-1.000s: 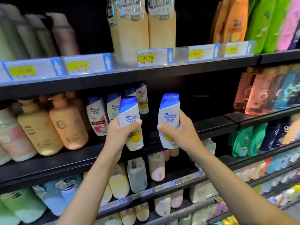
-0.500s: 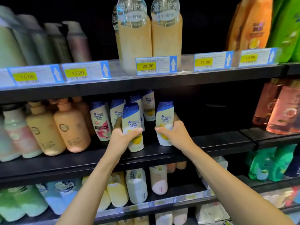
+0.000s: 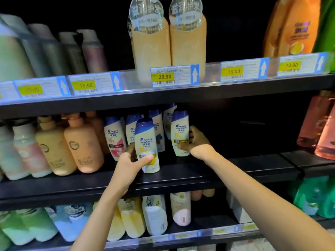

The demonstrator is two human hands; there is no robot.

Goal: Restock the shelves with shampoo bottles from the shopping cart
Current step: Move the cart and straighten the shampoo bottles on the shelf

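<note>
My left hand [image 3: 129, 163] grips a white shampoo bottle with a blue cap [image 3: 147, 142], upright, its base on or just above the middle shelf [image 3: 181, 175] near the front. My right hand [image 3: 194, 142] holds a second identical bottle [image 3: 180, 131] from its right side, deeper in on the same shelf. Behind them stand several more of the same white and blue bottles [image 3: 114, 136]. The shopping cart is out of view.
Peach pump bottles [image 3: 81, 147] stand left of the white ones. The middle shelf is dark and bare to the right [image 3: 244, 142]. Tall beige bottles [image 3: 150, 48] and price tags [image 3: 174, 76] line the shelf above. Pink bottles [image 3: 320, 127] stand at the far right, pouches below.
Both hands have carried their bottles forward and down into the middle shelf. The right bottle has gone deeper toward the back row; the left one has come down to the shelf front.
</note>
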